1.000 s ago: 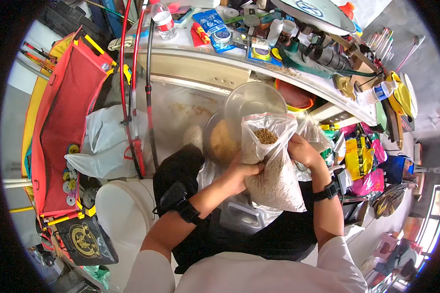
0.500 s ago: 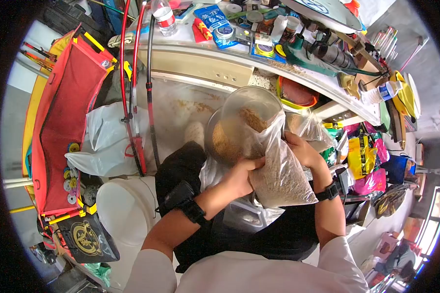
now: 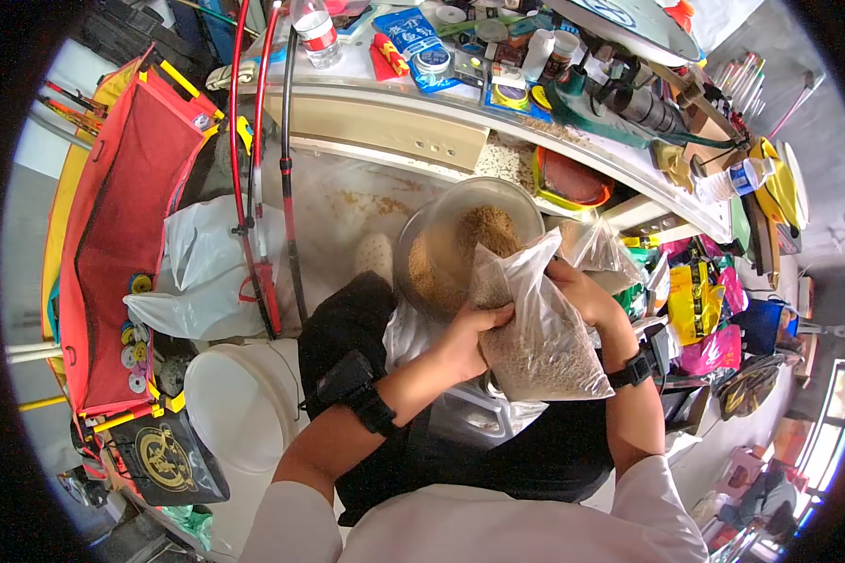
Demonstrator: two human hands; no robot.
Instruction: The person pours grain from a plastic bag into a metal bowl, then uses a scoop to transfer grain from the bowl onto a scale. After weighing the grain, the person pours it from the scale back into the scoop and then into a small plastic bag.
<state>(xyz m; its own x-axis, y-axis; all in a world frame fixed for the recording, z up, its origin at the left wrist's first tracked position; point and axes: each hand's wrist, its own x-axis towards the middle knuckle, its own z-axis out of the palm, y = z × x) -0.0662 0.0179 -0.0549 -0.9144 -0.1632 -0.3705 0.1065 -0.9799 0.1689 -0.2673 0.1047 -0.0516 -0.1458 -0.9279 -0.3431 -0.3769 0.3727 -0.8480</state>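
Between my hands I hold a clear plastic bag point(image 3: 540, 352), its lower part full of pale, coarse grains. The fingers of my left hand point(image 3: 471, 340) are closed on the bag's left side, thumb on the front. My right hand point(image 3: 582, 296) grips its upper right edge, with some fingertips hidden behind the plastic. Just beyond the bag's top is a translucent round tub point(image 3: 526, 202) with a heap of brown granules point(image 3: 488, 230) inside. It overlaps a second round bowl point(image 3: 406, 246), which also contains brown granules.
Another clear bag point(image 3: 603, 253) lies right of the tub. A white bucket point(image 3: 239, 403) stands at left, near a white plastic bag point(image 3: 216, 281) and red poles point(image 3: 258, 141). Ahead runs a cluttered workbench point(image 3: 366, 94). Colourful bags point(image 3: 704, 300) are piled at right.
The bag's top has come back from over the tub and opened out toward me. More brown granules show in the tub. Both hands keep their grip, nearly in place.
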